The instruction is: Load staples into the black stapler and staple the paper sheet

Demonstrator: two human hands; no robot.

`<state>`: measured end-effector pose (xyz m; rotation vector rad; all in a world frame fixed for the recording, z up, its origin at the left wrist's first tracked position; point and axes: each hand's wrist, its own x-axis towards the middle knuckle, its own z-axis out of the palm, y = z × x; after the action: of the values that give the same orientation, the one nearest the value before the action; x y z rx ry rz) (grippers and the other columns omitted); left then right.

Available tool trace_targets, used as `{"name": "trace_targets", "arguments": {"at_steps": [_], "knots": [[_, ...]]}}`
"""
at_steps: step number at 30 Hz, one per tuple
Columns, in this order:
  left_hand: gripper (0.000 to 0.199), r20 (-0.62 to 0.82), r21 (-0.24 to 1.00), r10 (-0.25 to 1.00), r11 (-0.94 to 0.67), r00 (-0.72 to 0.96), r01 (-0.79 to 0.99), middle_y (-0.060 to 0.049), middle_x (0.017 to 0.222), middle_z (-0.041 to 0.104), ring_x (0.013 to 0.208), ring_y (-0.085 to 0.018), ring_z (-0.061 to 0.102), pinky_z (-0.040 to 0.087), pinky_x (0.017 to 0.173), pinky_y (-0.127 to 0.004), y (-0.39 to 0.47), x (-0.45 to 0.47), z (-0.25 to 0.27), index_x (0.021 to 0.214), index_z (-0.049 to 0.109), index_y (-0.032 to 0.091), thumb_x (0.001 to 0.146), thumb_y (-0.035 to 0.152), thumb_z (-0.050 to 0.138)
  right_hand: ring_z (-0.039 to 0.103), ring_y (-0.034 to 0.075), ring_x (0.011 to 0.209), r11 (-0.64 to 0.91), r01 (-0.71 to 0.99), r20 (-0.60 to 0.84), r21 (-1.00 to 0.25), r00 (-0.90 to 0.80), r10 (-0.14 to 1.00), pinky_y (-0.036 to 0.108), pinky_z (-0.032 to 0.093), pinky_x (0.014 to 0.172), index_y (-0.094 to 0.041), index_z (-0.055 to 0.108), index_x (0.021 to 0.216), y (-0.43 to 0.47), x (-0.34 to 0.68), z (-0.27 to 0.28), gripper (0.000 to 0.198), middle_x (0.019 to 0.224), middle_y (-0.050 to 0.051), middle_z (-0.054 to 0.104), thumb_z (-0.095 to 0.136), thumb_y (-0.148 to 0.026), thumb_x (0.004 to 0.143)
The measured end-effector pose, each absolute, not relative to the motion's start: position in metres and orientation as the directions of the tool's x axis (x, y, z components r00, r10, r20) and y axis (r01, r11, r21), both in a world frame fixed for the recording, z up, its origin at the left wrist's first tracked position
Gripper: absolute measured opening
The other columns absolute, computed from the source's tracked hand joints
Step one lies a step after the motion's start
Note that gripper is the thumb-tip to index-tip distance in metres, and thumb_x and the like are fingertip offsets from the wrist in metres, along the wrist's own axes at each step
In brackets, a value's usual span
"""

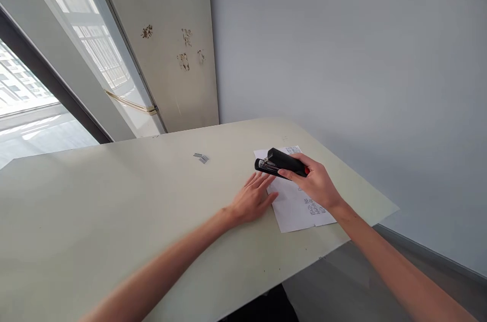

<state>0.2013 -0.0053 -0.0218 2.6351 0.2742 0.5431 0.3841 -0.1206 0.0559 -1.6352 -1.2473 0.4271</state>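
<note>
Plainly, the right hand grips one stapler; the left hand lies outspread.

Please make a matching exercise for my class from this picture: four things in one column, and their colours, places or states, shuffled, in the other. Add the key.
1. Stapler
2. Staple strips
3. Left hand
4. Printed paper

A. Back facing up, at the paper's left edge
B. White, beneath the stapler
C. Black, held in the right hand
D. Grey, on the table, apart from the paper

Pairs: 1-C, 2-D, 3-A, 4-B
</note>
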Motion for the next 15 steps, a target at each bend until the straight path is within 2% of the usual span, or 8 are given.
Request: {"name": "trace_targets", "arguments": {"at_steps": [4, 9, 11, 13, 15], "knots": [[0.055, 0.228, 0.362, 0.092, -0.932, 0.969, 0.003, -0.006, 0.168, 0.043, 0.162, -0.032, 0.023, 0.013, 0.134, -0.056, 0.001, 0.173, -0.028, 0.158, 0.05, 0.028, 0.111, 0.054, 0.039, 0.066, 0.026, 0.09, 0.011, 0.53, 0.254, -0.848, 0.389, 0.886, 0.038, 0.054, 0.079, -0.027, 0.074, 0.103, -0.12, 0.372, 0.052, 0.036, 0.097, 0.003, 0.074, 0.077, -0.059, 0.085], [0.056, 0.254, 0.37, 0.13, -0.929, 0.958, 0.028, -0.004, 0.168, 0.042, 0.163, -0.03, 0.018, 0.01, 0.134, -0.057, -0.014, 0.196, -0.032, 0.162, 0.045, 0.031, 0.111, 0.054, 0.036, 0.068, 0.026, 0.09, 0.004, 0.5, 0.22, -0.866, 0.374, 0.901, 0.038, 0.055, 0.079, -0.027, 0.075, 0.106, -0.107, 0.358, 0.059, 0.038, 0.098, 0.004, 0.076, 0.079, -0.059, 0.084], [0.058, 0.242, 0.432, 0.119, -0.902, 0.963, 0.003, -0.004, 0.17, 0.037, 0.163, -0.03, 0.017, 0.012, 0.134, -0.056, -0.014, 0.19, -0.027, 0.165, 0.039, 0.029, 0.112, 0.052, 0.036, 0.069, 0.026, 0.092, 0.009, 0.493, 0.22, -0.87, 0.371, 0.902, 0.038, 0.055, 0.08, -0.027, 0.075, 0.107, -0.1, 0.354, 0.06, 0.04, 0.098, 0.004, 0.077, 0.08, -0.059, 0.083], [0.058, 0.232, 0.544, 0.119, -0.839, 0.965, -0.027, -0.003, 0.172, 0.034, 0.162, -0.03, 0.021, 0.018, 0.134, -0.053, -0.008, 0.162, -0.021, 0.166, 0.036, 0.031, 0.111, 0.05, 0.04, 0.069, 0.027, 0.093, 0.027, 0.492, 0.235, -0.87, 0.367, 0.9, 0.038, 0.056, 0.08, -0.027, 0.075, 0.107, -0.094, 0.349, 0.058, 0.044, 0.098, 0.004, 0.077, 0.08, -0.062, 0.082], [0.056, 0.247, 0.683, 0.277, -0.73, 0.929, 0.036, -0.001, 0.167, 0.045, 0.157, -0.029, 0.037, 0.029, 0.132, -0.048, 0.002, 0.121, -0.017, 0.162, 0.043, 0.034, 0.109, 0.051, 0.048, 0.068, 0.026, 0.091, 0.038, 0.474, 0.231, -0.88, 0.355, 0.906, 0.038, 0.057, 0.079, -0.026, 0.075, 0.106, -0.086, 0.343, 0.051, 0.046, 0.096, 0.004, 0.076, 0.079, -0.064, 0.081]]}}
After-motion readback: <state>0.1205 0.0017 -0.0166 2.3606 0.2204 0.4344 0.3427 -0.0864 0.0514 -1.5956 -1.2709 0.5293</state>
